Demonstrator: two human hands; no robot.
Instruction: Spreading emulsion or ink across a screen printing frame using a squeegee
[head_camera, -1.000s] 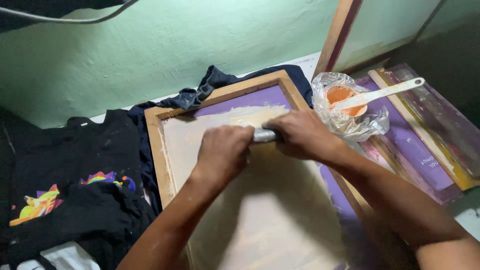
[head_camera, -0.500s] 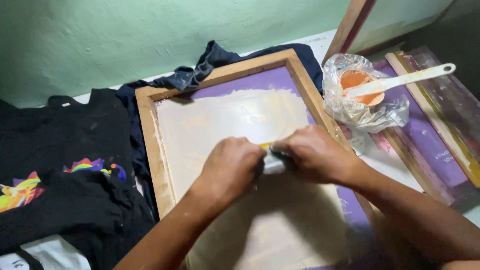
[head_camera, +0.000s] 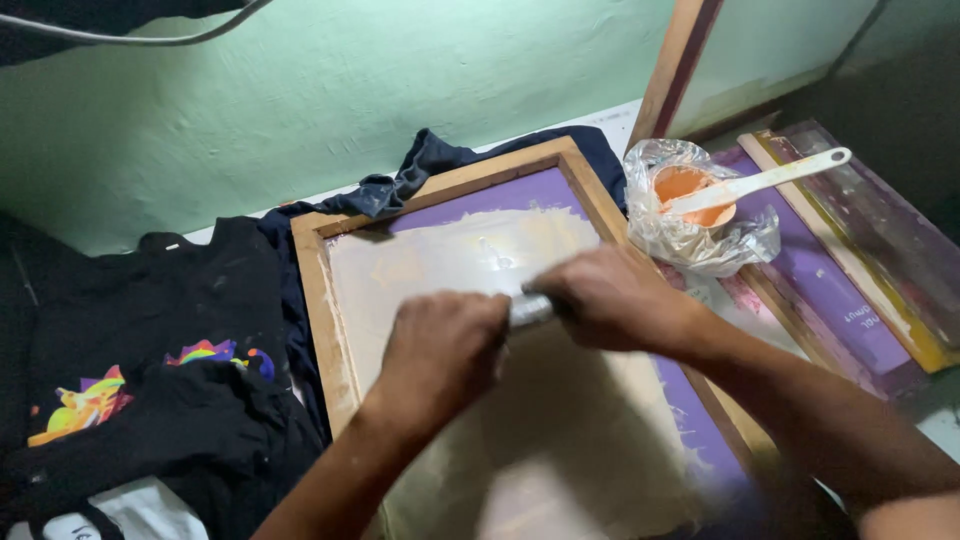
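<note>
A person's two bare hands grip a squeegee (head_camera: 530, 310) lying across a wood-framed printing screen (head_camera: 318, 300) on a white table (head_camera: 620, 115). The left hand (head_camera: 440, 350) and right hand (head_camera: 605, 298) sit side by side near the middle of the screen, fingers closed around the squeegee's handle; only a short pale grey piece of it shows between them. The screen's mesh is purple at its edges and coated with cream-white ink. A dark blue garment (head_camera: 430, 160) lies under the screen's far side. Left of the screen lie black shirts with a bright multicoloured print (head_camera: 215, 352). Right of the screen sits a plastic-wrapped pot of orange ink (head_camera: 685, 190) with a white spatula (head_camera: 760, 180) resting in it.
</note>
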